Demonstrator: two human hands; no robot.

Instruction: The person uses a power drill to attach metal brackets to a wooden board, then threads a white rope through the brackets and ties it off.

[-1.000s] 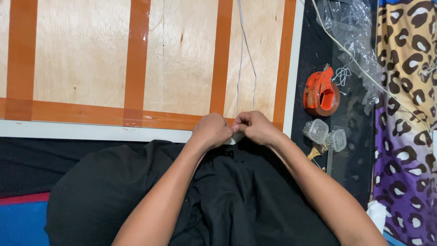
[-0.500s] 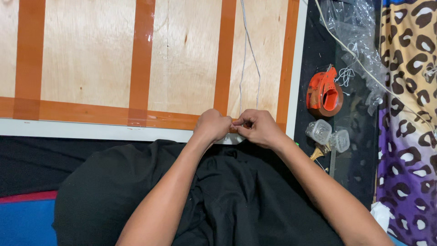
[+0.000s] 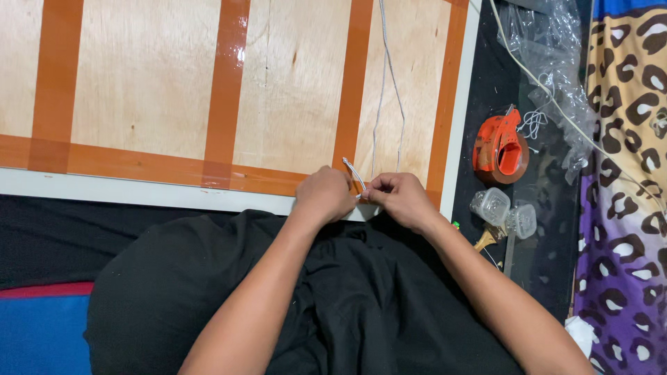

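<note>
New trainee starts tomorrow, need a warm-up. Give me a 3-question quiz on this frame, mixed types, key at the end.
1. True or false: both hands are pinching the thin white cord at the near edge of the wooden board.
2. Multiple choice: what lies to the right of the board on the dark surface? A) an orange tape dispenser B) a blue bucket C) a hammer
3. Fill in: the stripes on the board are ____ tape.

Key:
1. True; left hand and right hand meet on the cord.
2. A; two small clear plastic cups sit just nearer than it.
3. Orange.
</note>
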